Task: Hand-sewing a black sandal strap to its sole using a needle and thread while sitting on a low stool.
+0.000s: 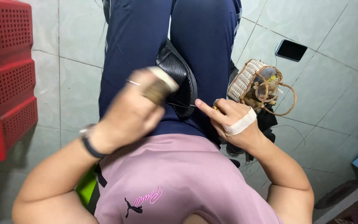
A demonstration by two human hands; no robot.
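A thin dark strand (179,103) ran across the person's lap, its long axis lying left to right between the two hands, over the black leather pad (179,79) that rested on the dark blue trousers. The left hand (135,110) was clenched around a small brownish piece (156,91) with a pale end, raised and blurred, so I could not tell exactly what it was; the strand seemed to lead from it. The right hand (233,120), with a white bandage across its back, pinched the strand's other end at the index fingertip, the remaining fingers curled in. Both hands were about equally near the strand, one at each end. Just beyond the right hand, on the tiled floor (79,83), lay one woven wicker basket (249,81) on its side, with a loop handle. One dark phone (291,49) lay further off, and stacked red perforated crates (11,83) stood at the floor's left edge.
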